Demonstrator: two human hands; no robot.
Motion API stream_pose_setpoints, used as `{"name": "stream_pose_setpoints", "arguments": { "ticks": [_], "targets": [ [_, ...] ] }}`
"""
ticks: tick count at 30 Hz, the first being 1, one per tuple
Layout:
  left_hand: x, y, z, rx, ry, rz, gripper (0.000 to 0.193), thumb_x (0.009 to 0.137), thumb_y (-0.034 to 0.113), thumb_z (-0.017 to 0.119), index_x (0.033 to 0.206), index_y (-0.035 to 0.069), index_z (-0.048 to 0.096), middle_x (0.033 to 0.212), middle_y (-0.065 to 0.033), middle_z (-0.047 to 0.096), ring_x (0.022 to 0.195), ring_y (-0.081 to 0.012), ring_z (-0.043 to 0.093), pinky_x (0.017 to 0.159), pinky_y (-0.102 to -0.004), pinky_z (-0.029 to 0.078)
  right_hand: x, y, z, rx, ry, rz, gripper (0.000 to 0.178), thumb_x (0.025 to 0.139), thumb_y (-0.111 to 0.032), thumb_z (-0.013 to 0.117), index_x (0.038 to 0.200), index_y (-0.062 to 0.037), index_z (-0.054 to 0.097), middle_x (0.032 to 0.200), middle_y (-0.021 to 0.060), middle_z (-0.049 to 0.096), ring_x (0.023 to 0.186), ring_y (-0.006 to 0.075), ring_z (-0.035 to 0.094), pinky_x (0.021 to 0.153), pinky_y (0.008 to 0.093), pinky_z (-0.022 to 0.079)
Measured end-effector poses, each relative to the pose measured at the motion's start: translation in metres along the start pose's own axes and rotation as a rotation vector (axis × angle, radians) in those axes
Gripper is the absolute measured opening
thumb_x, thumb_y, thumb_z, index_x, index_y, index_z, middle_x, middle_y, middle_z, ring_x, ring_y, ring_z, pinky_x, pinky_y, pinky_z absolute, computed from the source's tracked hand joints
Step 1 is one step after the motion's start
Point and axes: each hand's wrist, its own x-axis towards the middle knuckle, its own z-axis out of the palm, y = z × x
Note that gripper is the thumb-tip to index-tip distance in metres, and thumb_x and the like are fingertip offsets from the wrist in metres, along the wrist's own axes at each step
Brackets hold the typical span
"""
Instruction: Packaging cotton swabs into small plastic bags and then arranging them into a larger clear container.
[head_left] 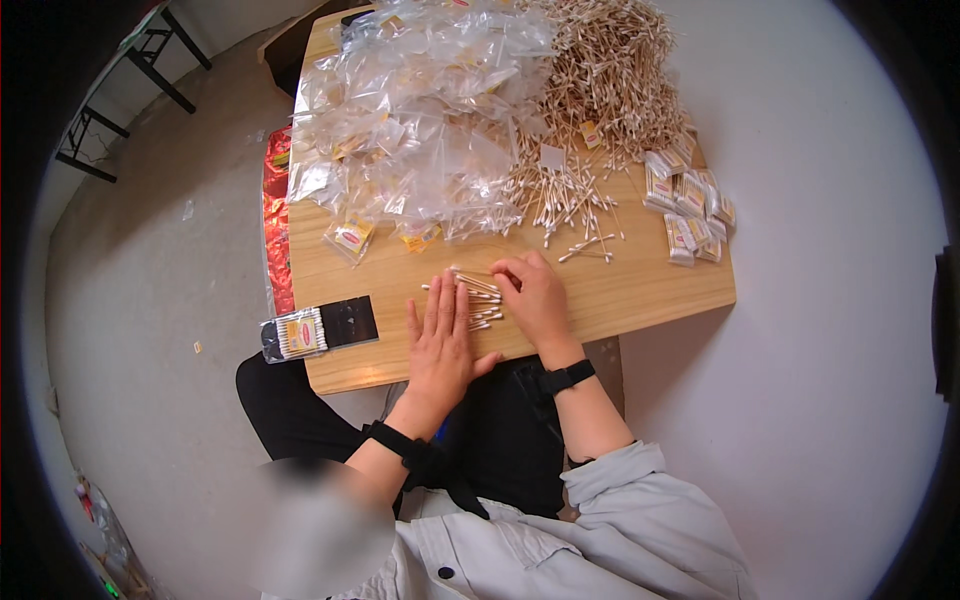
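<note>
A small row of cotton swabs (482,291) lies on the wooden table near its front edge. My left hand (440,335) rests flat over the left part of this row, fingers stretched out and palm down, hiding some of the sticks. Just to the right, my right hand (537,300) is closed in a pinch at the far end of the row. A thin swab stick appears to run into its fingertips, which partly hide it. A few loose swabs (588,248) lie beyond the right hand.
Clear plastic bags (420,130) with yellow labels cover the table's far left. A big heap of swabs (610,75) stands far right, with filled swab packs (690,205) stacked by the right edge. A packed bag of swabs (298,334) lies on a black strip (352,320) at left.
</note>
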Motion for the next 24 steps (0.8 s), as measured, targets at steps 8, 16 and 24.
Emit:
{"name": "stream_pose_setpoints", "arguments": {
  "ticks": [8,16,24],
  "targets": [
    [0.008,-0.023,-0.010,-0.046,0.048,-0.068,0.124,0.061,0.053,0.081,0.151,-0.004,0.019,0.158,-0.0262,0.016,0.149,-0.0376,0.015,0.116,-0.0579,0.014,-0.013,0.013,0.019,0.154,0.257,-0.135,0.023,0.094,-0.012,0.056,0.114,-0.0042,0.064,0.115,0.0141,0.054,0.106,0.0282,0.054,0.093,0.0373,0.045],
    [0.007,-0.011,0.005,-0.085,0.059,0.040,0.111,0.069,0.045,0.077,0.150,-0.005,0.019,0.158,-0.0259,0.018,0.147,-0.0387,0.019,0.116,-0.0520,0.022,-0.016,-0.010,0.054,0.729,0.151,0.041,0.046,0.106,-0.032,0.037,0.134,0.0027,0.045,0.129,0.0129,0.048,0.124,0.0237,0.046,0.109,0.0355,0.035],
    [0.016,-0.030,-0.015,-0.096,0.083,0.026,0.122,0.057,0.037,0.088,0.151,-0.002,0.020,0.158,-0.0237,0.016,0.147,-0.0389,0.019,0.116,-0.0548,0.020,-0.004,-0.006,0.035,0.403,0.140,-0.041,0.031,0.097,-0.015,0.057,0.126,-0.0040,0.057,0.114,0.0080,0.054,0.110,0.0179,0.055,0.092,0.0310,0.048]
  ]
}}
